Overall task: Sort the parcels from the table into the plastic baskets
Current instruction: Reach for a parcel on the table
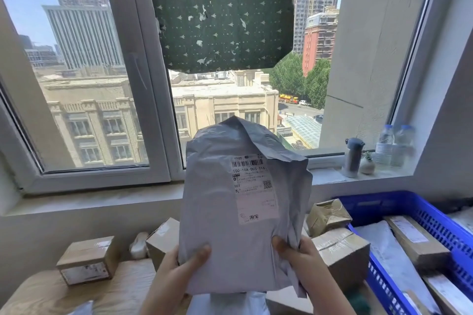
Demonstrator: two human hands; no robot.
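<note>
Pinching base of upright grey parcel (217, 212): left grip (174, 273), right grip (302, 258).

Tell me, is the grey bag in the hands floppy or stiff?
Probably floppy: the grey bag is creased and its top flap folds over. It likely feels light, since the left hand and right hand hold it upright by its bottom edge alone.

White shipping label (253, 189) on the grey parcel bag (217, 250): barcode (247, 162) at label top, "100-10A-003-116" beneath it, "003" at label left, QR code (267, 184) at label right, "淘宝" at label bottom. The remaining small print is illegible.
</note>
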